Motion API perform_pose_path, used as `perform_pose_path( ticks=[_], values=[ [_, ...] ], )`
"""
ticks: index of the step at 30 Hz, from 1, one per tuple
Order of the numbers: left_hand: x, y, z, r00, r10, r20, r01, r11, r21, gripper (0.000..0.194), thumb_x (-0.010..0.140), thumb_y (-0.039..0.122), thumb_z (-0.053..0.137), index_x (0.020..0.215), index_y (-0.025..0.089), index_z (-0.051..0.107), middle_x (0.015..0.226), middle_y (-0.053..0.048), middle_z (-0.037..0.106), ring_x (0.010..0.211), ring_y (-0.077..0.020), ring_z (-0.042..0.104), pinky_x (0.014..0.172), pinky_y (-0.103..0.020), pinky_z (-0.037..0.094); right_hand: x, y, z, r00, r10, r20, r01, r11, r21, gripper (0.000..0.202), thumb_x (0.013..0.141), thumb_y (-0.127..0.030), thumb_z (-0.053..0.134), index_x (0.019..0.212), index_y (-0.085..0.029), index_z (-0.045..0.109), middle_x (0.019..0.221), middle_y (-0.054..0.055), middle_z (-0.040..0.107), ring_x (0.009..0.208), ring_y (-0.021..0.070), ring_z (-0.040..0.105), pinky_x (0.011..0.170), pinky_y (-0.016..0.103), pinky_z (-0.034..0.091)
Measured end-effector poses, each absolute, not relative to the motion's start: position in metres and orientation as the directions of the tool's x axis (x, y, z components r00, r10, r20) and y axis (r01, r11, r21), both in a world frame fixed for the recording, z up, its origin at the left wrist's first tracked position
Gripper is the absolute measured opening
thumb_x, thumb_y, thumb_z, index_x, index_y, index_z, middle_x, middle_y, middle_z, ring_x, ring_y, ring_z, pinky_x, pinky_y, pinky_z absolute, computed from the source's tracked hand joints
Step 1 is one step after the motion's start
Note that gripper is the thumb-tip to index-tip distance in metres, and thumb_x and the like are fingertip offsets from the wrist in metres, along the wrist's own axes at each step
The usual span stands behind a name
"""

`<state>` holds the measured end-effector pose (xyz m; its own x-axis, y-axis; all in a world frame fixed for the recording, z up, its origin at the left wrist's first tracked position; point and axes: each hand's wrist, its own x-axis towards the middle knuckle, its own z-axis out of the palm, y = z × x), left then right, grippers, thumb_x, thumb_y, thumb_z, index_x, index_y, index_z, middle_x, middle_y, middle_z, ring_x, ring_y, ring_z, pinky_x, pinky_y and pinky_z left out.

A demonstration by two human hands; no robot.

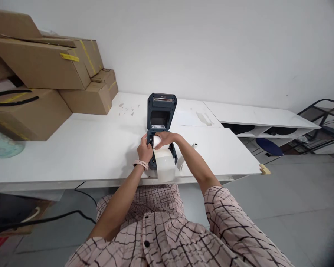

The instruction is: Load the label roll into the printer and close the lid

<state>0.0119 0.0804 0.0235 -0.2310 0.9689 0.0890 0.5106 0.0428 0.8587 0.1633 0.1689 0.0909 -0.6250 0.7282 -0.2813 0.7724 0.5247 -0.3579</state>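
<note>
A dark label printer (167, 97) stands on the white table with its lid tipped up and back. Inside its body sits a white label roll (157, 141), and my right hand (166, 138) grips it from above and the right. My left hand (145, 150) is closed on the printer's left side, close to the end of the roll; some of its fingertips are hidden. From the printer's front, a strip of pale label paper (166, 167) hangs over the table's near edge.
Cardboard boxes (50, 66) are piled on the left of the table (100, 155). Right of the printer lies a small white roll (195, 145) with a dark core. A corner guard (265, 169) covers the table's right corner. Further right are a lower shelf and a blue stool (268, 147).
</note>
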Motion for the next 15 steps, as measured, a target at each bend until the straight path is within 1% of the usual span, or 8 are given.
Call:
perform_pose_path(
  ticks=[2,3,6,8,11,13,15],
  values=[
    [0.011,0.081,0.023,-0.230,0.969,0.087,0.504,0.042,0.863,0.062,0.088,0.009,0.049,0.147,0.024,0.048,0.137,-0.009,0.070,0.130,-0.0258,0.064,0.112,-0.043,0.046,0.167,0.162,0.085,-0.644,0.717,-0.266,0.757,0.547,-0.357,0.080,0.078,-0.055,0.079,0.144,-0.019,0.051,0.145,0.016,0.062,0.127,0.0361,0.062,0.102,0.045,0.052],
    [0.011,0.081,0.022,-0.231,0.969,0.091,0.502,0.039,0.864,0.062,0.088,0.009,0.049,0.147,0.024,0.048,0.137,-0.009,0.070,0.130,-0.0254,0.064,0.112,-0.043,0.046,0.170,0.154,0.082,-0.643,0.728,-0.238,0.758,0.558,-0.339,0.077,0.083,-0.052,0.075,0.147,-0.018,0.049,0.150,0.017,0.058,0.132,0.0372,0.059,0.106,0.047,0.050],
    [0.011,0.081,0.021,-0.239,0.966,0.097,0.499,0.037,0.866,0.061,0.088,0.010,0.049,0.147,0.024,0.048,0.136,-0.008,0.070,0.128,-0.0246,0.065,0.112,-0.042,0.047,0.177,0.111,0.071,-0.625,0.777,-0.075,0.764,0.590,-0.260,0.061,0.097,-0.038,0.060,0.152,-0.016,0.045,0.160,0.018,0.047,0.148,0.0377,0.044,0.118,0.054,0.039],
    [0.011,0.081,0.020,-0.241,0.965,0.104,0.491,0.029,0.871,0.060,0.089,0.010,0.048,0.147,0.024,0.048,0.136,-0.008,0.071,0.126,-0.0238,0.067,0.111,-0.041,0.047,0.180,0.073,0.060,-0.615,0.789,0.018,0.760,0.598,-0.254,0.054,0.104,-0.038,0.049,0.153,-0.017,0.046,0.162,0.016,0.045,0.153,0.0343,0.038,0.122,0.054,0.035],
    [0.012,0.082,0.018,-0.239,0.964,0.114,0.482,0.016,0.876,0.059,0.089,0.010,0.047,0.146,0.023,0.049,0.137,-0.009,0.070,0.125,-0.0226,0.067,0.112,-0.039,0.047,0.179,0.024,0.045,-0.554,0.829,0.079,0.782,0.551,-0.290,0.054,0.108,-0.044,0.037,0.155,-0.019,0.045,0.165,0.014,0.040,0.155,0.0319,0.035,0.124,0.052,0.034],
    [0.012,0.082,0.017,-0.244,0.963,0.116,0.481,0.016,0.876,0.058,0.089,0.010,0.048,0.146,0.023,0.050,0.137,-0.008,0.070,0.125,-0.0219,0.068,0.112,-0.038,0.047,0.176,0.006,0.039,-0.508,0.854,0.109,0.803,0.516,-0.299,0.054,0.108,-0.044,0.037,0.155,-0.019,0.046,0.167,0.014,0.036,0.157,0.0320,0.031,0.125,0.052,0.033],
    [0.011,0.082,0.016,-0.250,0.961,0.121,0.478,0.013,0.879,0.058,0.089,0.010,0.048,0.145,0.022,0.050,0.137,-0.008,0.070,0.125,-0.0215,0.067,0.112,-0.037,0.047,0.172,0.000,0.038,-0.491,0.864,0.115,0.809,0.501,-0.308,0.053,0.107,-0.044,0.039,0.155,-0.020,0.047,0.168,0.013,0.035,0.157,0.0321,0.030,0.125,0.053,0.034]
  ],
)
